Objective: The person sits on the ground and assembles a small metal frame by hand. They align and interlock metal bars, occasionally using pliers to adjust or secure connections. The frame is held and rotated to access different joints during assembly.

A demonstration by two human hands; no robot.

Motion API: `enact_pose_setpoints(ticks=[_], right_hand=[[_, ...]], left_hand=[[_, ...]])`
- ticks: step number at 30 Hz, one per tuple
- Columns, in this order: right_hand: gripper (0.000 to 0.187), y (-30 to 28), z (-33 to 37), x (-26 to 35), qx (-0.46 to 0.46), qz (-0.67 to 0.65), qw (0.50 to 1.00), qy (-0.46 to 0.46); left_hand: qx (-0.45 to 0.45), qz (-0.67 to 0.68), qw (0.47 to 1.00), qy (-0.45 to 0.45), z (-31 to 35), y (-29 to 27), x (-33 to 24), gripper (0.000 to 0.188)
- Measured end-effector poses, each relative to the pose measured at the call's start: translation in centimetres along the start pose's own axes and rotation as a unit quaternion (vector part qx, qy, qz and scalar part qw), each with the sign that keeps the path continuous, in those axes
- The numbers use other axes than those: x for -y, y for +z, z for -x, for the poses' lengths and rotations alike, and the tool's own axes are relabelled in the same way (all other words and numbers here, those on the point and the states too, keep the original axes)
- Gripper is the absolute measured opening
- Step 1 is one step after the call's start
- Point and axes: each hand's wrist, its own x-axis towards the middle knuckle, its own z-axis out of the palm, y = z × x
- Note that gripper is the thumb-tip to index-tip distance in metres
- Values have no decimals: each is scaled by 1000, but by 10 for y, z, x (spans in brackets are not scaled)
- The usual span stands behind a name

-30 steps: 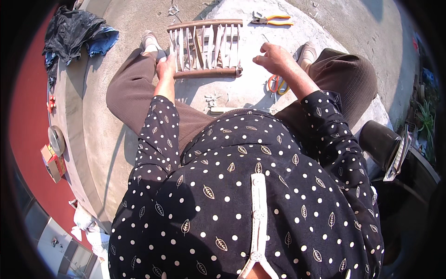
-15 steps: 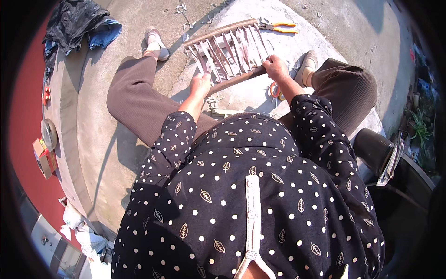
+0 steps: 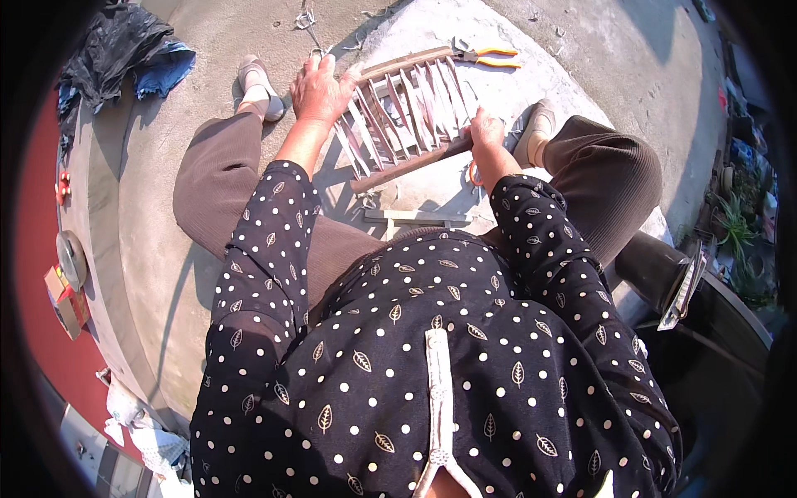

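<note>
A wooden frame (image 3: 397,168) strung with several pale strips is tilted between my knees. It has a far and a near wooden bar, with the strips stretched between them. My right hand (image 3: 488,134) is closed round the near bar at its right end. Beside the far bar's left end is my left hand (image 3: 320,93), its fingers apart and its thumb next to the wood; whether it touches is unclear. Orange-handled pliers (image 3: 490,58) lie just past the far bar's right end. Partly hidden by my right hand is an orange-handled tool (image 3: 474,173).
Pale scraps (image 3: 305,20) lie on the concrete ahead. A wooden piece (image 3: 415,217) lies close to my lap. Black plastic sheeting (image 3: 116,54) is at the far left, with a cardboard box (image 3: 66,303) nearer. A dark cylindrical container (image 3: 652,270) stands at my right.
My left hand has let go of the near bar and moved forward and left to the far bar's left end. My right hand keeps its hold, and the view has shifted slightly.
</note>
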Motion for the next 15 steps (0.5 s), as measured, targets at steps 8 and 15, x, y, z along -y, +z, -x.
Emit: enact_pose_setpoints(ticks=[8, 15], right_hand=[[29, -3, 30, -3, -125, -113, 985, -33], [32, 0, 40, -12, -146, -100, 981, -77]], left_hand=[[129, 37, 988, 71, -2, 4, -10, 62], [153, 26, 987, 50, -2, -5, -14, 63]])
